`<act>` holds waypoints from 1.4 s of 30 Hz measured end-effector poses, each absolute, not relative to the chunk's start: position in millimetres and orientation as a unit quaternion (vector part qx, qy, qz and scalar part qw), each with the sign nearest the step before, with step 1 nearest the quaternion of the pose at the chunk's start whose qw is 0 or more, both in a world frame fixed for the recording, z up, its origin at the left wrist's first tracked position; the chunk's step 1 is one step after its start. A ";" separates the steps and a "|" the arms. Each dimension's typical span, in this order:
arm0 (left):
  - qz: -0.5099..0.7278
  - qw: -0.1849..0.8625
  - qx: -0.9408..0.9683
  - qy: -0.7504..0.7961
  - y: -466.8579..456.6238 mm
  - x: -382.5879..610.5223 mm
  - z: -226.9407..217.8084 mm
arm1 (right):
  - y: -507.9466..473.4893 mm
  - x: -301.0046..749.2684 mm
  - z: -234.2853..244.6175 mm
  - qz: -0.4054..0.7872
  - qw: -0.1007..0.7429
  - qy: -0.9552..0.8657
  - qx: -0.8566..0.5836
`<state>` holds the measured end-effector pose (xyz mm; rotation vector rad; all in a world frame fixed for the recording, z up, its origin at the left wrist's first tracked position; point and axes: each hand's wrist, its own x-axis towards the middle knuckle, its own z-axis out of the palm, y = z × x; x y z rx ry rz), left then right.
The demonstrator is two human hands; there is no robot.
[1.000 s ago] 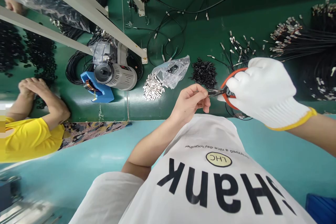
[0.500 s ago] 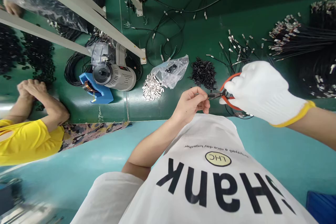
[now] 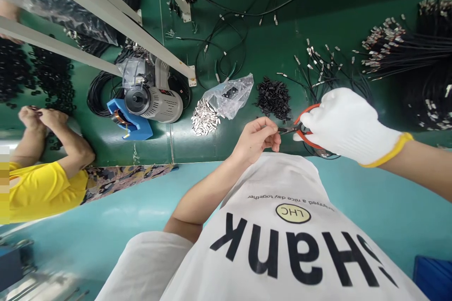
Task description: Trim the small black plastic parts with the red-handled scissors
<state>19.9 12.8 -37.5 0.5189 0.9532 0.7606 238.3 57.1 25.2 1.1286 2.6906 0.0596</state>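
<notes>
My bare left hand (image 3: 257, 135) is closed in a pinch above the bench's near edge. A thin dark piece shows at its fingertips, too small to name. In its white glove, my right hand (image 3: 348, 124) grips red-handled pliers (image 3: 298, 127). The pliers point left, and their jaws meet the dark piece at my left fingertips. Whether the jaws are tight on it, I cannot tell. Just beyond lies a pile of small black plastic parts (image 3: 273, 98). Small silvery metal parts (image 3: 205, 118) are heaped farther left, beside a clear plastic bag (image 3: 237, 99).
Black cables with metal ends (image 3: 383, 44) lie bundled at the right. A grey machine (image 3: 164, 103) and blue tape holder (image 3: 141, 129) stand on the green bench (image 3: 219, 148) at left, below slanted white posts (image 3: 116, 16). At far left, a co-worker's hands (image 3: 42, 117) handle something small.
My right hand and the pliers have shifted slightly left and down, while my left hand stays nearly in place. The co-worker's hands at far left have moved slightly.
</notes>
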 end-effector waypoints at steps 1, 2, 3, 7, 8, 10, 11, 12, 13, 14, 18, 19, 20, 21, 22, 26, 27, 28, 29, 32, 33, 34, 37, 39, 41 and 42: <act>0.351 0.789 0.239 0.444 12.8 20.1 -38.3 | 56.9 238.4 24.7 0.015 0.113 0.914 0.388; 0.350 0.790 0.237 0.445 12.9 20.2 -38.8 | 56.8 239.0 24.0 0.011 0.112 0.915 0.388; 0.348 0.791 0.234 0.445 12.9 20.4 -39.1 | 57.0 240.0 23.1 0.009 0.109 0.917 0.385; 0.346 0.797 0.217 0.445 12.7 20.9 -41.4 | 58.0 245.5 17.3 0.006 0.113 0.927 0.359; 0.346 0.799 0.211 0.444 12.8 21.1 -44.0 | 58.4 246.8 14.0 0.004 0.118 0.927 0.356; 0.344 0.804 0.194 0.445 14.3 21.6 -54.5 | 59.8 249.2 2.1 -0.007 0.124 0.925 0.359; 0.341 0.807 0.182 0.447 16.4 22.0 -62.8 | 61.2 250.1 -7.4 -0.016 0.123 0.923 0.364; 0.336 0.809 0.168 0.451 19.8 22.4 -73.1 | 63.2 250.7 -19.4 -0.029 0.122 0.919 0.373; 0.328 0.810 0.151 0.462 24.6 23.0 -84.9 | 66.1 250.7 -33.6 -0.041 0.120 0.913 0.387; 0.318 0.809 0.132 0.477 30.9 23.7 -97.8 | 69.7 250.0 -49.6 -0.054 0.120 0.906 0.403; 0.274 0.785 0.084 0.549 65.9 29.0 -147.3 | 89.5 241.0 -115.7 -0.113 0.119 0.877 0.452; 0.268 0.780 0.083 0.559 74.8 30.6 -156.8 | 94.8 238.0 -129.2 -0.142 0.109 0.867 0.465; 0.265 0.776 0.085 0.566 82.7 31.9 -164.8 | 99.8 235.4 -140.7 -0.161 0.101 0.861 0.472; 0.263 0.771 0.089 0.573 89.3 32.6 -171.5 | 104.2 233.4 -149.9 -0.178 0.093 0.854 0.479; 0.263 0.765 0.096 0.580 94.5 32.7 -176.9 | 108.0 232.3 -157.0 -0.193 0.085 0.849 0.485; 0.285 0.733 0.144 0.600 103.5 26.9 -191.1 | 116.2 238.8 -170.2 -0.283 0.036 0.803 0.523; 0.292 0.726 0.157 0.603 103.9 25.3 -193.7 | 117.4 241.8 -172.0 -0.312 0.017 0.783 0.538; 0.299 0.718 0.167 0.605 104.1 24.3 -196.1 | 118.9 244.4 -174.0 -0.343 -0.003 0.757 0.556; 0.305 0.712 0.176 0.607 103.9 24.4 -198.1 | 120.6 245.8 -176.6 -0.376 -0.025 0.727 0.575; 0.328 0.694 0.204 0.608 101.4 30.9 -201.1 | 126.4 240.1 -188.1 -0.486 -0.105 0.606 0.621; 0.340 0.680 0.229 0.608 99.8 34.6 -200.9 | 127.7 235.0 -192.7 -0.523 -0.136 0.561 0.627; 0.352 0.662 0.263 0.608 97.8 38.4 -200.1 | 128.2 228.9 -197.1 -0.558 -0.170 0.516 0.627; 0.384 0.580 0.385 0.606 91.0 47.9 -196.3 | 125.6 211.0 -207.4 -0.632 -0.269 0.398 0.609; 0.401 0.527 0.441 0.606 87.6 52.4 -195.7 | 122.3 203.5 -211.6 -0.660 -0.318 0.341 0.589; 0.422 0.490 0.454 0.613 86.1 58.5 -198.8 | 120.2 200.3 -215.0 -0.682 -0.347 0.302 0.569; 0.435 0.484 0.439 0.619 86.1 62.8 -201.8 | 120.0 199.7 -216.7 -0.690 -0.357 0.287 0.561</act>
